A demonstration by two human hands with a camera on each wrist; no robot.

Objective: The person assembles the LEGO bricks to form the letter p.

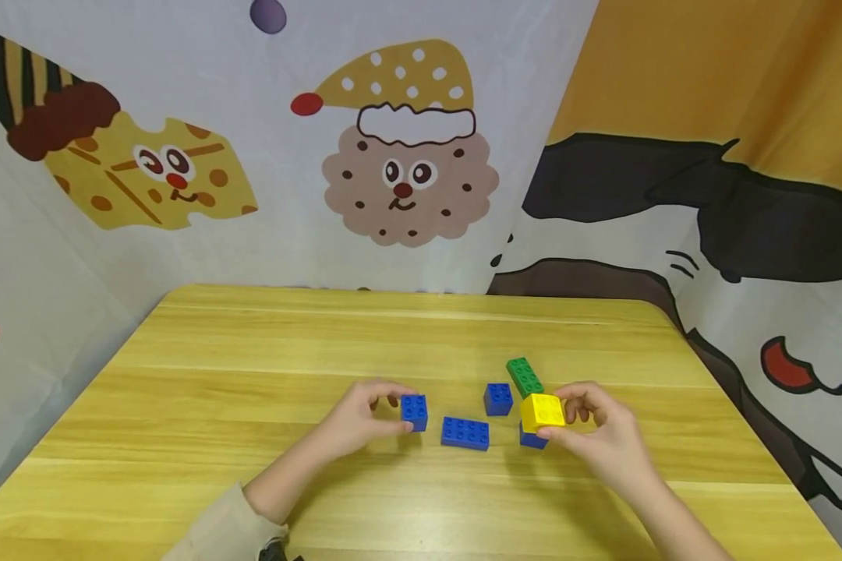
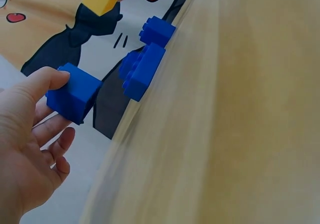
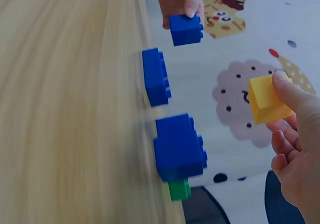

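Observation:
My left hand [image 1: 361, 417] pinches a square blue building block [image 1: 414, 413] between thumb and fingers; the left wrist view shows this block [image 2: 75, 93] held up off the table. My right hand [image 1: 599, 428] pinches a yellow building block [image 1: 543, 412], raised above the table as the right wrist view shows [image 3: 270, 98]. Partly hidden under the yellow block in the head view is a blue block [image 1: 533, 436]. Between the hands lies a long blue block [image 1: 465, 434], studs up. Behind it stand a square blue block [image 1: 498, 399] and a long green block [image 1: 524, 377].
The blocks stand on a wooden table [image 1: 252, 351] with light yellow grain. Beyond its far edge hangs a cloth [image 1: 274, 257] printed with cartoon figures, which continues along the left and right sides.

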